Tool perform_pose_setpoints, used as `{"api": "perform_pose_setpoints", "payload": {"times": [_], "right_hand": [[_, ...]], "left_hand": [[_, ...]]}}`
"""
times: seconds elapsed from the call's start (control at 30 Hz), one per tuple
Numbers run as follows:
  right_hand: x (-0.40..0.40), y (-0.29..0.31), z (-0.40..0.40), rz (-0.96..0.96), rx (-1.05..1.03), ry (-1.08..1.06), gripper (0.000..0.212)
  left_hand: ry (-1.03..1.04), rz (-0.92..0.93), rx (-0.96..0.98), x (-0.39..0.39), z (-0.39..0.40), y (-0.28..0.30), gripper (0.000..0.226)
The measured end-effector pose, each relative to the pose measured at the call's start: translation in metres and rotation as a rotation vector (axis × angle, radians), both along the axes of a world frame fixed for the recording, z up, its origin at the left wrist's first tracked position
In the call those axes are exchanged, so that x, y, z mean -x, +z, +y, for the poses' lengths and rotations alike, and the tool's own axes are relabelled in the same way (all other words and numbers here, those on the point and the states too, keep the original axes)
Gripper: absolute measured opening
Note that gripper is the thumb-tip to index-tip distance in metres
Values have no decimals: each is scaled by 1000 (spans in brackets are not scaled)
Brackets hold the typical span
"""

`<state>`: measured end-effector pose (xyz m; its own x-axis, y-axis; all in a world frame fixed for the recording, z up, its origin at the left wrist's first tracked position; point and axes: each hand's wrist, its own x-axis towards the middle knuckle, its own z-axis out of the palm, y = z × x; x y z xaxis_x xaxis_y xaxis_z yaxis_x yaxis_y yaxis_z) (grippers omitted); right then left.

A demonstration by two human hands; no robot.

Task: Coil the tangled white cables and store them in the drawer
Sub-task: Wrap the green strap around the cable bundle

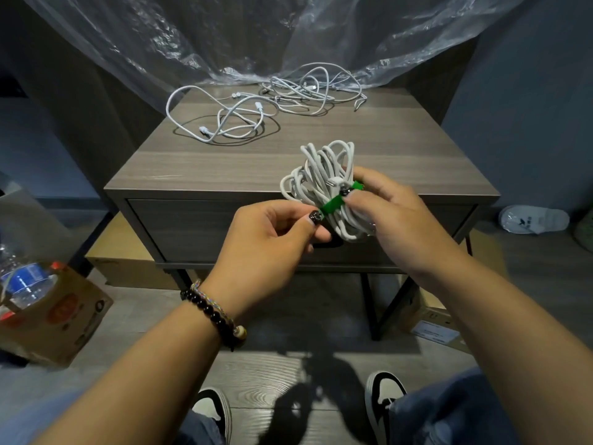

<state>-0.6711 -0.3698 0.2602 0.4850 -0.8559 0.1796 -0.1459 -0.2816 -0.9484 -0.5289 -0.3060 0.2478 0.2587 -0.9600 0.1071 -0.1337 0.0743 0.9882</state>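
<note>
A coiled bundle of white cable (324, 175) is held in front of the nightstand's shut drawer (192, 229). My right hand (394, 216) grips the coil and pins a green strap (333, 205) wrapped round its middle. My left hand (272, 232) pinches the strap's loose end between thumb and forefinger. Two loose white cable tangles lie on the nightstand top (199, 165): one (224, 118) at the back left, a larger one (313, 89) at the back middle.
Clear plastic sheeting (256, 36) hangs behind the nightstand and touches its back edge. A cardboard box (64, 319) with a water bottle (24, 279) sits on the floor at left. Flat boxes (430, 319) lie under the nightstand. My shoes (383, 399) are below.
</note>
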Motion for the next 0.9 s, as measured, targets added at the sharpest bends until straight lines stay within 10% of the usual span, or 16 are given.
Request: {"api": "perform_pose_setpoints", "payload": {"times": [0.33, 0.9], "right_hand": [[4, -6, -4, -222, -165, 3, 47], [3, 0, 1, -182, 160, -247, 36]], "left_hand": [[1, 109, -15, 2, 0, 5, 16], [-67, 309, -99, 2, 3, 11, 21]]}}
